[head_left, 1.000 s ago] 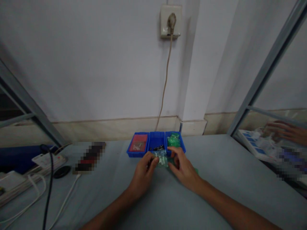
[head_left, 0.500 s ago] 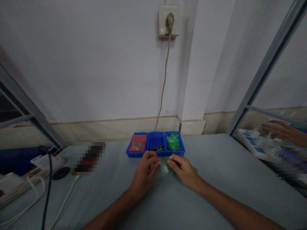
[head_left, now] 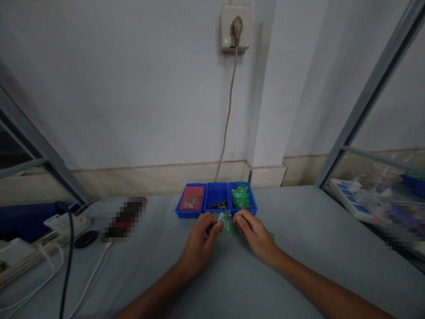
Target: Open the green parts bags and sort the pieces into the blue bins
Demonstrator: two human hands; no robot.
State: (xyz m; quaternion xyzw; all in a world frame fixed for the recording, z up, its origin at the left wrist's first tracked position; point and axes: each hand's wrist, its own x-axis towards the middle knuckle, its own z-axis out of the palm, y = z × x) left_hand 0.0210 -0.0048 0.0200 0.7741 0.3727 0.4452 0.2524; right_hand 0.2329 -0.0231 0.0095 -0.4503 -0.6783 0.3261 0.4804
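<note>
Our hands are slightly farther apart than a moment ago: our left hand (head_left: 200,235) pinches the packet (head_left: 226,222), now raised before the tray (head_left: 188,215), and probably steadies it; whether our right hand (head_left: 255,235) grips anything, we cannot tell.

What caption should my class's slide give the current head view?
Left hand pinching a clear packet, right hand close beside it, in front of three blue bins on a grey table.

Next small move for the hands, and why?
I'd probably steady the clear packet by its right edge with the right hand: the left hand pinches its left side, while the right sits close by, contact unclear.
</note>
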